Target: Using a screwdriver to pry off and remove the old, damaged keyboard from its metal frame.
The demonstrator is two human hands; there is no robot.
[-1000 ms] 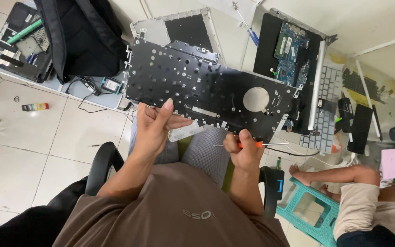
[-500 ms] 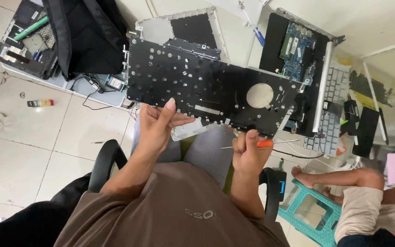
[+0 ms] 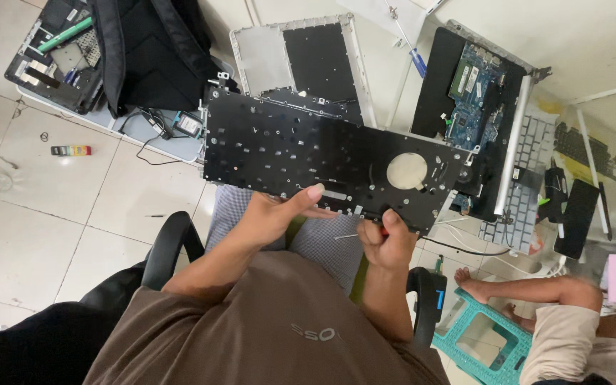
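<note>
head view | black keyboard panel [image 3: 326,167] already out of its laptop, held over the lap | left hand [image 3: 274,214] clamped its near edge | right hand [image 3: 386,241] closed on screwdriver [image 3: 359,234] (tip at panel's lower edge) | open laptop base [image 3: 475,117] behind, reassembly left

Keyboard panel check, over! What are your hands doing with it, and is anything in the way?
Left hand grips black keyboard panel at near edge. Right hand shut on small screwdriver, tip under that edge. Nothing between hands and panel.
</note>
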